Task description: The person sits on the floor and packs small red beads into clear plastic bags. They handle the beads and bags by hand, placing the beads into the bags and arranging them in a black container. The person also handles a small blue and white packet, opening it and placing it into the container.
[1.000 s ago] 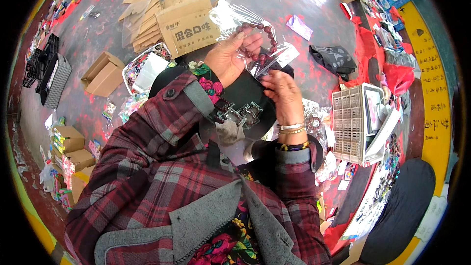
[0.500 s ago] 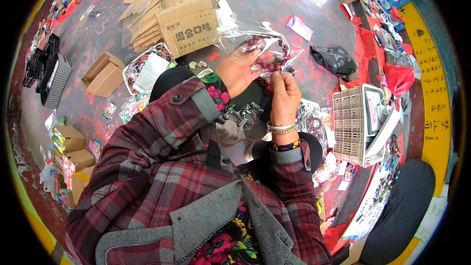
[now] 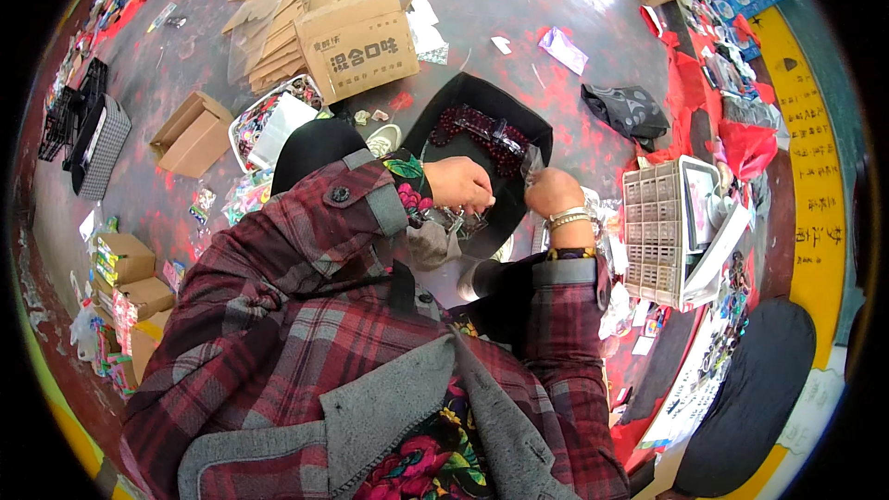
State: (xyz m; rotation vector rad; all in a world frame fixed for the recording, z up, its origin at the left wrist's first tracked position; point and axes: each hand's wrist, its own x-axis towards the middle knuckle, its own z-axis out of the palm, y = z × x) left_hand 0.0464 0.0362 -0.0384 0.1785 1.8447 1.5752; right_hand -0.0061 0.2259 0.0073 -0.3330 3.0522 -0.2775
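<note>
A black open bin (image 3: 530, 116) stands between my knees. Strings of dark red beads (image 3: 469, 125) lie in its far part, some under shiny clear plastic. My left hand (image 3: 458, 185) is over the near left side of the bin, its fingers pinched together. What they hold, if anything, is too small to make out. Beneath it are several clear plastic packets (image 3: 456, 220). My right hand (image 3: 554, 193) is at the bin's right rim, fingers curled on a crumpled clear plastic bag (image 3: 532, 165). Bracelets circle my right wrist.
A printed cardboard box (image 3: 359, 46) and flattened cartons stand ahead on the left, near a white basket (image 3: 239, 143) of small goods. At right are a beige plastic crate (image 3: 653, 236) and a dark grey bag (image 3: 625, 111). An open carton (image 3: 192, 134) sits further left.
Both hands have come down nearer to me and moved apart. The dark red bead bracelet in clear plastic that they held up is no longer between them, and the bin's inside shows.
</note>
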